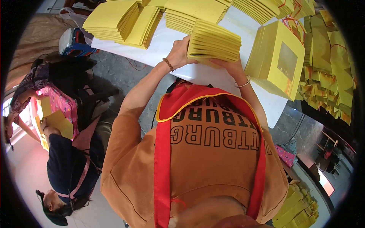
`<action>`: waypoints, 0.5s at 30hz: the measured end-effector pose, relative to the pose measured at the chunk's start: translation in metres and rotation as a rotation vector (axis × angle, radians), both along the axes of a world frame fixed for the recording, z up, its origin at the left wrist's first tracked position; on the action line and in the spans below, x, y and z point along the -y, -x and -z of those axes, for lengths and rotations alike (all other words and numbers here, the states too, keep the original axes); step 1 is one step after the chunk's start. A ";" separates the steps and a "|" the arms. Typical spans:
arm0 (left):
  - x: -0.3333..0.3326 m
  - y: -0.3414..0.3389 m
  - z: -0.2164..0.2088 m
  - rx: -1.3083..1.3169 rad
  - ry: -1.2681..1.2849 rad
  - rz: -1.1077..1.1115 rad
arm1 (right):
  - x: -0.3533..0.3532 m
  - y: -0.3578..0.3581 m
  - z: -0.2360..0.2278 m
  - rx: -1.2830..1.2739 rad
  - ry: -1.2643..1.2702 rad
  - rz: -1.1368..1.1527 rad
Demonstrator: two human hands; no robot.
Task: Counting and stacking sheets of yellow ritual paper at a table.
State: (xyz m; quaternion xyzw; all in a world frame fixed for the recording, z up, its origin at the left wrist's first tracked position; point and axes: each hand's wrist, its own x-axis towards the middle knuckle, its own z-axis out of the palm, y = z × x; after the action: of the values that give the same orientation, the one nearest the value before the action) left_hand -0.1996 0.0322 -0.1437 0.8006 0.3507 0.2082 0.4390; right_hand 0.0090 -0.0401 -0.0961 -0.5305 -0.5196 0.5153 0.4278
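Note:
Between my two hands is a thick stack of yellow paper envelopes [214,41], its layered edges turned toward me. My left hand [181,53] grips the stack's left side, fingers partly hidden behind it. At the lower right edge, my right hand [230,67] closes on the same stack, with its fingertips partly out of sight. The stack is held over the near edge of a white-covered table [159,51]. Just beyond it lies another yellow pile [182,21], and a larger yellow block with a grey panel [279,59] stands to the right.
More fanned yellow piles [114,22] cover the far left of the table. Bundles tied with red string [330,57] are heaped at the far right. At left, a person in dark clothes [72,171] handles yellow paper over a pink patterned cloth [62,100]. A bundled heap [296,209] lies at lower right.

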 end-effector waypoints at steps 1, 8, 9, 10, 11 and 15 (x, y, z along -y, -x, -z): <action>0.001 -0.002 -0.003 -0.059 -0.100 0.008 | 0.002 -0.001 0.006 -0.002 -0.043 0.020; 0.006 0.003 -0.022 0.028 -0.045 0.071 | 0.004 -0.005 0.023 0.138 -0.154 0.046; 0.008 0.004 -0.031 0.213 0.054 0.052 | 0.005 -0.005 0.022 0.139 -0.152 0.043; 0.006 0.008 -0.040 0.176 0.157 0.074 | 0.005 -0.003 0.019 0.132 -0.146 0.040; 0.004 0.009 -0.048 0.179 0.160 0.068 | 0.006 -0.003 0.016 0.126 -0.138 0.042; 0.006 0.010 -0.062 0.233 0.026 0.132 | 0.006 -0.001 0.007 0.131 -0.132 0.025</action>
State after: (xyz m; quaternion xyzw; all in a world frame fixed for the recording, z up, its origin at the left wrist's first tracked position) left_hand -0.2098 0.0264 -0.0816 0.7864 0.2468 0.2659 0.4999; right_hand 0.0097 -0.0457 -0.1033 -0.5403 -0.5726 0.4388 0.4332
